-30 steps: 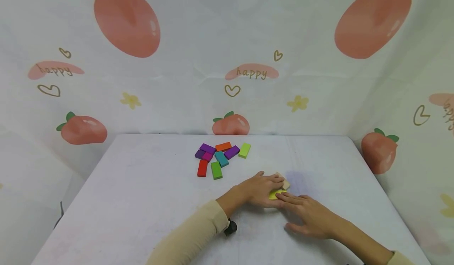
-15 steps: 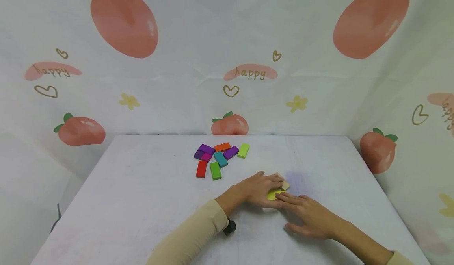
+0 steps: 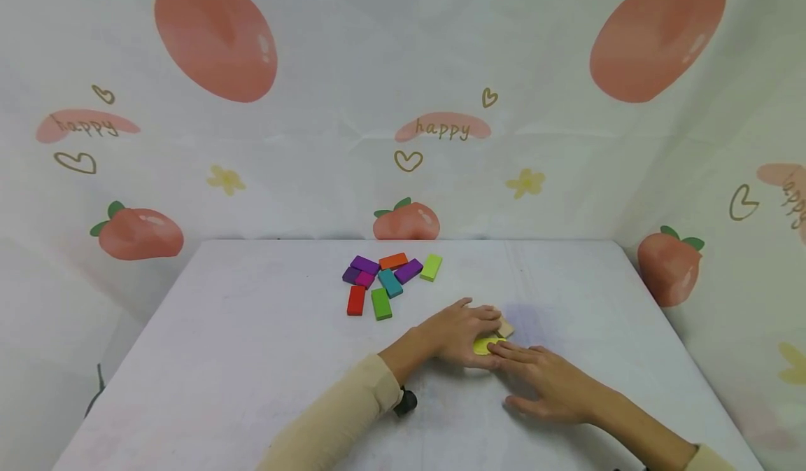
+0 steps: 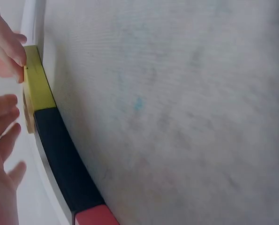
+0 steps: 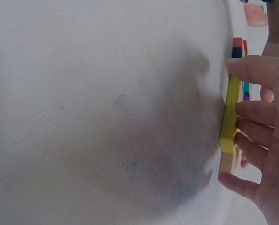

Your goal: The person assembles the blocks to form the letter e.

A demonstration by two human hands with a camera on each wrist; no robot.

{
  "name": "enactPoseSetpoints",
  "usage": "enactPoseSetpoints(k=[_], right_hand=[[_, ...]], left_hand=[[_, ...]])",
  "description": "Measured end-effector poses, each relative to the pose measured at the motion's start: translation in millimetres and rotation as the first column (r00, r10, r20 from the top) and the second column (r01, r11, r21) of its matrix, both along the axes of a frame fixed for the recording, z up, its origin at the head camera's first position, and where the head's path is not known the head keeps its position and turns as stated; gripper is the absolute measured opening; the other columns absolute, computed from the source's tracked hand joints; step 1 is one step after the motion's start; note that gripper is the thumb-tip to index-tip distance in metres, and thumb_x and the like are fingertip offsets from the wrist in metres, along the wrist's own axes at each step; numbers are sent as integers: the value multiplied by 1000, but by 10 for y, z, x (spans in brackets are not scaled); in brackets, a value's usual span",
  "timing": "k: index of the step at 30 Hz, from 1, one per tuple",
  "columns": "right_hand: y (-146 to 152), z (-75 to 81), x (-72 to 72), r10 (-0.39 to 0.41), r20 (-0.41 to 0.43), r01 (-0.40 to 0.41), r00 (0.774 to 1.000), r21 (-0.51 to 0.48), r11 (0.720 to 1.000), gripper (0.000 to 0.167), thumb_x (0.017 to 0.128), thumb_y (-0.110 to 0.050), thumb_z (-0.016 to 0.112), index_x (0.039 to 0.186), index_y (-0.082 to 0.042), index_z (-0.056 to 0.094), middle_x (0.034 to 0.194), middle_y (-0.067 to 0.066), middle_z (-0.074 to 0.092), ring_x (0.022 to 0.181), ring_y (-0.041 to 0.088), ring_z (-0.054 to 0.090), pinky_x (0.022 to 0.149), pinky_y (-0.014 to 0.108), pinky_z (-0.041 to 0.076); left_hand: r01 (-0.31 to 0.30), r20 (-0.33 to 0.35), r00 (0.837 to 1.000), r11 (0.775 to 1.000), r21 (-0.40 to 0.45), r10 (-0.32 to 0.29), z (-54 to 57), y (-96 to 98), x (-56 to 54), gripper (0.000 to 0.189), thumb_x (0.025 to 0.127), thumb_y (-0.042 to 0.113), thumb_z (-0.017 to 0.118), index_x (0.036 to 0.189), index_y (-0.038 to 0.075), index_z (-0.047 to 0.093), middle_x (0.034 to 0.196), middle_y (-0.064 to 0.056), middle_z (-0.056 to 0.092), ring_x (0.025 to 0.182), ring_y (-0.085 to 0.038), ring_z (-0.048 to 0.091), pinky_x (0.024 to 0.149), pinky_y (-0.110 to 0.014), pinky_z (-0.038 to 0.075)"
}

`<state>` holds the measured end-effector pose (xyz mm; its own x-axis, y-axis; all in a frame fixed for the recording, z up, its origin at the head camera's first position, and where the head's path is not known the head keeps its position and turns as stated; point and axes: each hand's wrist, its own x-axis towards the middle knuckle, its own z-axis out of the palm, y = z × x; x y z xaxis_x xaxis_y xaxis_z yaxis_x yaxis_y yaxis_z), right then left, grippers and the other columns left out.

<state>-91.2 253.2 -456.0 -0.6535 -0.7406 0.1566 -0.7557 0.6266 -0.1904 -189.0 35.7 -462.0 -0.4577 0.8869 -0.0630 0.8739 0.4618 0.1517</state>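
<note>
Your right hand (image 3: 544, 381) lies at four o'clock from the yellow block (image 3: 483, 346), fingers extended, fingertips touching it. Your left hand (image 3: 456, 334) is between nine and ten o'clock from that block, fingers loose and gripping nothing; you can't tell from here whether its fingertips touch the pale wooden block (image 3: 506, 328), which sits at about one o'clock from the yellow one. In the left wrist view, a dark block (image 4: 66, 161) meets the yellow block's end at five o'clock, with a red block (image 4: 97, 216) beyond it. Well apart on the white table (image 3: 252, 331), at ten o'clock, lie loose coloured blocks (image 3: 390, 283). A peach-print cloth (image 3: 340, 58) hangs behind, at twelve o'clock.
</note>
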Motion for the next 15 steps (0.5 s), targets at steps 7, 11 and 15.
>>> enactPoseSetpoints(k=[7, 11, 15], right_hand=[[3, 4, -3, 2, -14, -1, 1000, 9, 1000, 62, 87, -39, 74, 138, -7, 59, 146, 7, 54, 131, 22, 54, 90, 50, 52], [-1, 10, -1, 4, -1, -4, 1000, 8, 1000, 62, 89, -40, 73, 140, -8, 58, 147, 6, 53, 131, 22, 53, 90, 51, 52], [-1, 2, -7, 9, 7, -9, 1000, 5, 1000, 61, 91, -40, 71, 141, -8, 56, 147, 6, 52, 131, 23, 53, 90, 51, 51]], left_hand=[[-2, -50, 999, 997, -81, -2, 32, -22, 34, 72, 94, 65, 44, 149, 18, 48, 157, 3, 39, 145, -12, 33, 119, -49, 23], [-1, -1, 1000, 999, -48, 1, 14, -36, -9, 70, 94, 61, 50, 148, 17, 49, 156, 4, 40, 146, -10, 32, 119, -47, 23], [0, 37, 999, 1000, -3, 0, 2, -50, -39, 68, 93, 57, 54, 146, 16, 52, 155, 4, 43, 145, -9, 32, 119, -46, 24]])
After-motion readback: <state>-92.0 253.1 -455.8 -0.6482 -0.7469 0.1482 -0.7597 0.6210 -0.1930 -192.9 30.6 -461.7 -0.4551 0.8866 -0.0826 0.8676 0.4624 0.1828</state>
